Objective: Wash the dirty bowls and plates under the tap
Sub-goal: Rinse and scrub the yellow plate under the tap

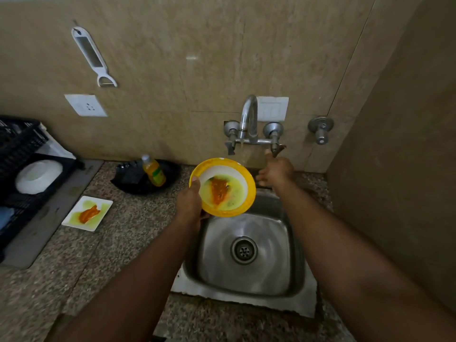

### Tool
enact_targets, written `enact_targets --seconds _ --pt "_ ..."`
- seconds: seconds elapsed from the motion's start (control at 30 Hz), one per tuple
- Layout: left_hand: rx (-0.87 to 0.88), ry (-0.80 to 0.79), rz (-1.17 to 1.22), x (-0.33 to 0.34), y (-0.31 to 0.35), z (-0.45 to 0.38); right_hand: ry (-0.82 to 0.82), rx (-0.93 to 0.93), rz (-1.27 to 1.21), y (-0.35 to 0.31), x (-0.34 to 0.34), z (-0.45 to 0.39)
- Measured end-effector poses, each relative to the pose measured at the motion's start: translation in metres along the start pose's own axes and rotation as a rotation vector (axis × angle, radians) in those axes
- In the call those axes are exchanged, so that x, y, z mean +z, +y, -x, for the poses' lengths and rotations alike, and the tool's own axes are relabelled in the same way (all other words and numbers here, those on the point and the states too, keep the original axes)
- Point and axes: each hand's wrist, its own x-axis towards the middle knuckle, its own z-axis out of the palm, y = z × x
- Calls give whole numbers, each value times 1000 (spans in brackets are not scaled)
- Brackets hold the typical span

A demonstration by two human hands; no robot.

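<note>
My left hand (189, 203) grips the left rim of a yellow-rimmed white bowl (249, 191), smeared with orange and green sauce, tilted over the back of the steel sink (293, 245). Water runs from the chrome tap (249, 117) just past the bowl's far right edge. My right hand (275, 172) hovers with relaxed fingers below the tap's right handle (275, 146), holding nothing. A dirty square white plate (86, 213) with the same sauce lies on the counter to the left.
A yellow dish-soap bottle (154, 171) lies on a black tray (133, 178) behind the counter. A black crate (22, 154) with a white dish (37, 176) stands at the far left. A peeler (92, 55) hangs on the wall. The side wall closes in on the right.
</note>
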Motion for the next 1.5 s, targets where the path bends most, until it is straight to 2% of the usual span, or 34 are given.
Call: enact_targets --seconds 0.07,0.17,0.23,0.37,0.53,0.57,0.7,0.73,0.83,0.9,0.97,1.03,1.13,1.2,1.3,1.37,1.43,1.5 --pt "21 41 -56 -3 1 -4 -162 75 30 5 10 15" --pt "141 88 -151 -7 6 -2 -346 -5 99 15 24 21" --pt "242 94 -238 -8 8 1 -298 -95 79 21 32 18" --pt "357 95 -194 -3 9 3 -199 -158 91 20 38 16" --pt "513 137 -116 0 8 -1 -578 -31 -27 20 22 25" --pt "520 137 -123 1 8 1 -559 -32 -12 21 21 24" --pt "510 186 -118 10 -2 -5 -299 -69 -5 25 27 26" --pt "491 205 -100 11 -5 -9 -319 -62 -34 26 27 28" --pt "456 224 -31 12 -4 -9 -564 -23 -93 27 16 32" --pt "443 212 -18 9 -7 -7 -570 -57 -32 28 13 31" --pt "407 154 -36 9 -10 -7 -415 -120 38 27 16 28" --pt "323 29 -10 9 -3 -6 -294 -191 64 22 19 22" --pt "133 -270 85 4 21 -9 -294 -291 117 13 13 14" --pt "79 -334 -64 -5 38 -17 -351 -322 177 5 9 10" --pt "133 -403 -312 -9 57 -26 -459 -350 266 -4 7 10" --pt "255 -336 -451 -8 59 -37 -552 -335 251 -1 4 15" --pt "402 -227 -503 -9 56 -42 -661 -212 136 6 -1 20" --pt "464 -148 -526 -13 47 -50 -711 -90 46 20 -4 22"
